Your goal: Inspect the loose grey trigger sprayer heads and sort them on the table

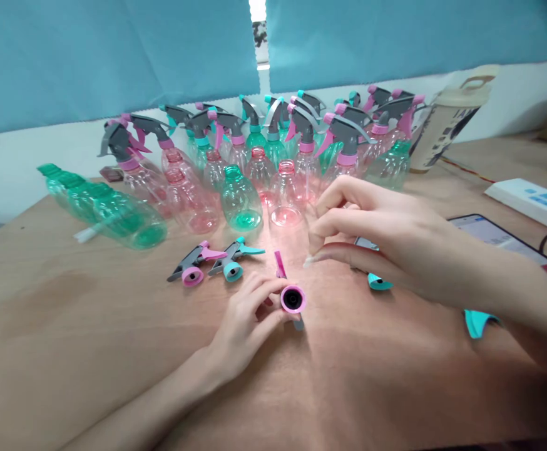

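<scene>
My left hand (240, 319) is closed on a trigger spray head (293, 299), gripping its pink collar. The collar's dark opening faces me, and a pink trigger sticks out beyond it. Up and to the right, my right hand (377, 219) is pinched on a thin clear tube; the tube's whitish end (308, 260) shows under the fingertips, apart from the collar. Left of my hands lie a spray head with a pink collar (192, 276) and another with a teal collar (233, 271). More teal sprayer parts (379, 282) lie partly hidden beneath my right hand and arm.
Uncapped bottles, such as a green one (241, 203) and a pink one (286, 197), stand before rows of capped spray bottles (348, 141). Green bottles (127, 216) lie at left. A tumbler (452, 122), power strip (536, 200) and phone (489, 235) are at right.
</scene>
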A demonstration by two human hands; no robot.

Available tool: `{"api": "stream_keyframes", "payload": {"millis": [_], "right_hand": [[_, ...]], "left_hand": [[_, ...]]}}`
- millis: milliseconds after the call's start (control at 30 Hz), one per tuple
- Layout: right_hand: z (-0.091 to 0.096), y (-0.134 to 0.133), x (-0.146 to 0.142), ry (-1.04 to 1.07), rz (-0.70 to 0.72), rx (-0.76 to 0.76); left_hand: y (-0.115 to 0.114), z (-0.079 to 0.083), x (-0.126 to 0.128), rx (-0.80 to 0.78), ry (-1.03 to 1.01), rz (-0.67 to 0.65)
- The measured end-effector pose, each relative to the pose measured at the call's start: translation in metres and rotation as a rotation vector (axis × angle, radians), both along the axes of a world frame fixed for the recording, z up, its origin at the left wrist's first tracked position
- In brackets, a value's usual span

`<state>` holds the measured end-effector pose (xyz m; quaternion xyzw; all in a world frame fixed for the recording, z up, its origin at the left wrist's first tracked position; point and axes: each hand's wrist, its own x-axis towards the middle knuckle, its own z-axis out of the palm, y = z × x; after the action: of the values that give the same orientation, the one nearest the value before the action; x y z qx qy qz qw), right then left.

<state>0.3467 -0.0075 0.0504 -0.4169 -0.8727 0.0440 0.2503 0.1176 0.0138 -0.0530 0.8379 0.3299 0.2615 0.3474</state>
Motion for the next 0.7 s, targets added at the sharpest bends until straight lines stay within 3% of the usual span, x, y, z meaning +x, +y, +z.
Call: {"api": "stream_keyframes", "payload": {"millis": [200,400,700], "right_hand": [[-0.01,-0.001,-0.012,0.141,0.023,-0.2],[-0.022,0.004,-0.024,0.36,0.159,-0.516],[-0.027,0.005,-0.026,0.46,0.097,-0.634]], "left_hand": [[-0.003,-0.001,0.0,0.032,-0.005,-0.003],[-0.003,-0.002,0.001,0.138,-0.024,-0.001],[-0.005,-0.001,0.001,0.07,-0.04,-0.012]]}}
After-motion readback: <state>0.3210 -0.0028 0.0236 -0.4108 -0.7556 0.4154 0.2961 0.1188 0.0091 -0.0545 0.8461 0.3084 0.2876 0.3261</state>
